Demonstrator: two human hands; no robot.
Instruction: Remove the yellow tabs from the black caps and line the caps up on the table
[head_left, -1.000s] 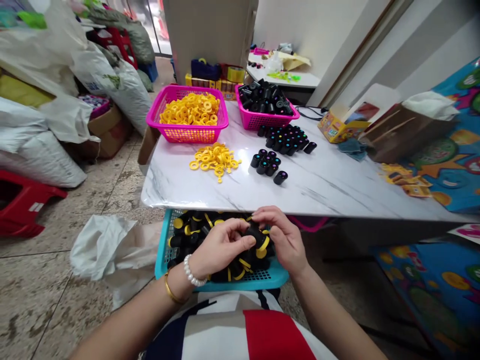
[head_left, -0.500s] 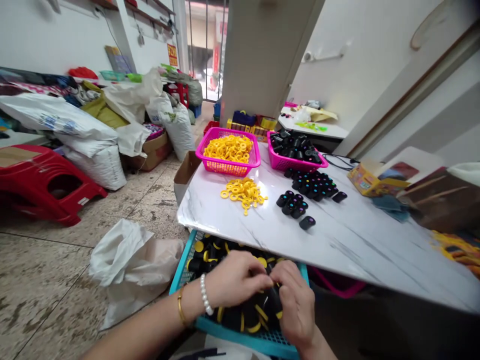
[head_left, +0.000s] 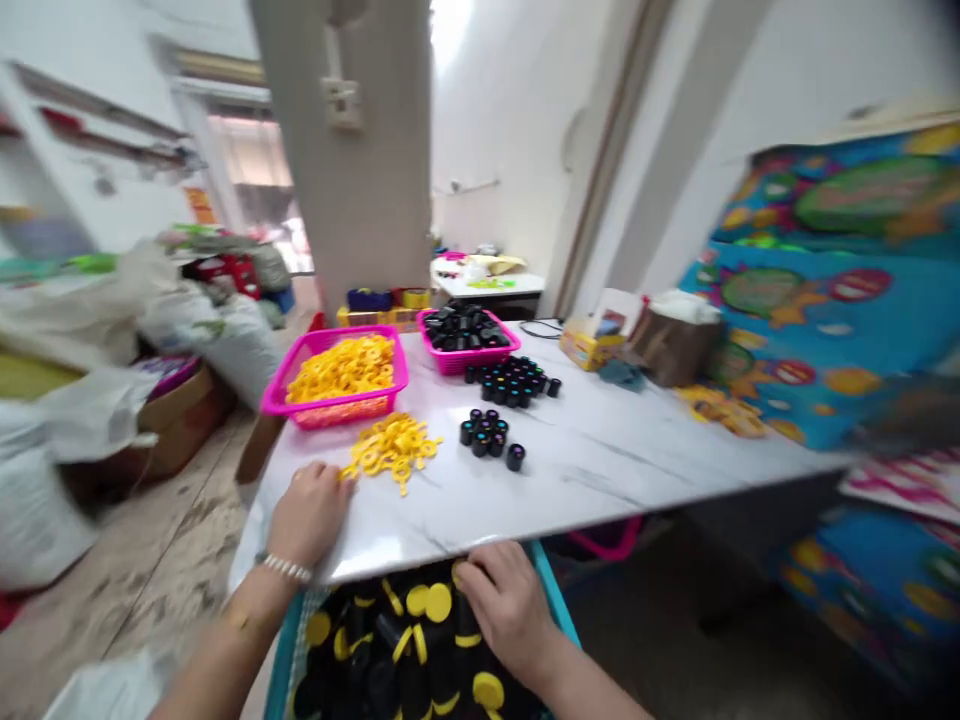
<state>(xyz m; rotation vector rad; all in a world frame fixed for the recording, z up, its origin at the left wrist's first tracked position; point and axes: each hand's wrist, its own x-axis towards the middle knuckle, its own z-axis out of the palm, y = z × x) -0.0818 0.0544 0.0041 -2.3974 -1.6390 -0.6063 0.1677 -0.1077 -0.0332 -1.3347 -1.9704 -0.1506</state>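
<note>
My left hand (head_left: 311, 512), wearing a pearl bracelet, is on the white table at the left edge of a small pile of yellow ring pieces (head_left: 394, 442). Its fingers are curled, with a yellow piece at their tips. Over the blue basket (head_left: 556, 598), my right hand (head_left: 508, 603) has bent fingers pressed together. Whatever they grip is mostly hidden; some yellow shows at the fingertips. Black cylinders with yellow caps (head_left: 439, 602) fill this basket below the table edge. Beyond my hands stand small black cylinders (head_left: 486, 432) with coloured dots on top.
A pink basket of yellow rings (head_left: 341, 370) and a pink basket of black cylinders (head_left: 466, 335) stand farther back on the marble-patterned table (head_left: 600, 470). At right are a small yellow box (head_left: 589, 345) and a colourful blue box (head_left: 847, 310). White sacks (head_left: 240, 340) lie left.
My hands, together over the blue basket before, are now apart. The left has moved forward to the yellow pile; the right remains over the basket. My view has turned right.
</note>
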